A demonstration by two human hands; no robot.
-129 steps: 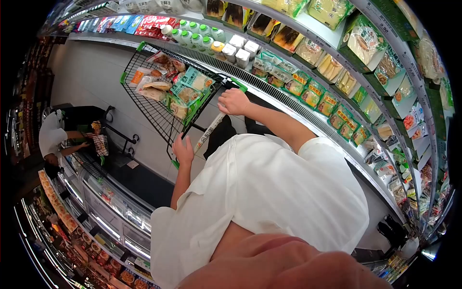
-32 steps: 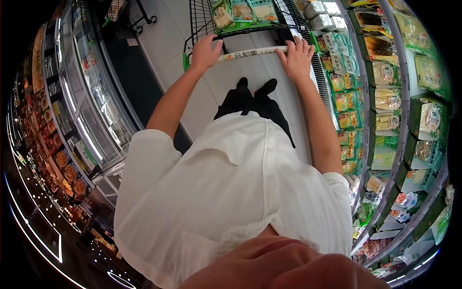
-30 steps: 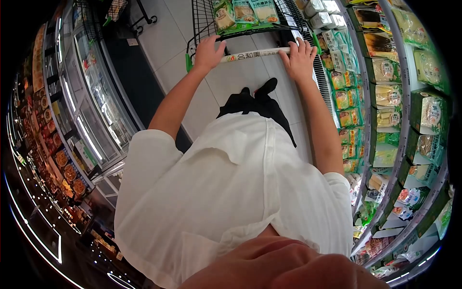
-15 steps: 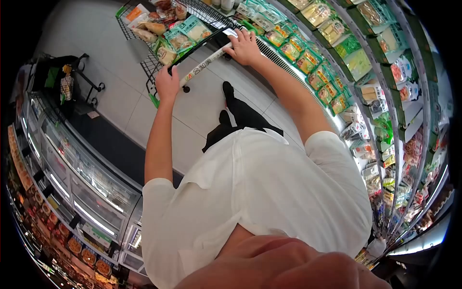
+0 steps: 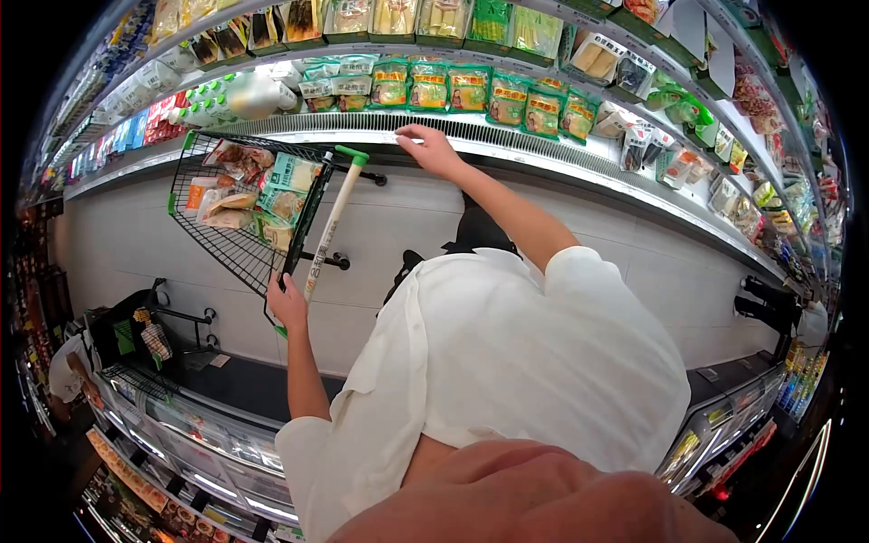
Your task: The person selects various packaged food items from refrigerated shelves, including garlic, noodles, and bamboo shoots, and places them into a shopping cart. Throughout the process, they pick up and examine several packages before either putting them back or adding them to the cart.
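My left hand (image 5: 288, 305) is closed on the near-left corner of a black wire shopping cart (image 5: 228, 258), beside the lower end of its pale handle bar (image 5: 330, 226). My right hand (image 5: 429, 150) is off the bar, with fingers stretched and slightly apart and nothing in them. It hovers by the front edge of the chilled shelf, just right of the green cap at the bar's upper end. Inside the cart lie several bagged foods, among them a teal-and-white packet (image 5: 294, 172) and brownish packaged items (image 5: 231, 201).
Green-and-yellow packets (image 5: 427, 88) line the lowest chilled shelf (image 5: 507, 145), with more packaged food above. White bottles with green caps (image 5: 204, 107) stand at left. Another dark cart (image 5: 136, 330) is at lower left, near glass freezers (image 5: 195, 434). A person (image 5: 769, 303) stands far right.
My right hand has let go of the handle bar and moved toward the shelf. My view and body have turned, so the shelf now runs across the top. My left hand stays at the cart.
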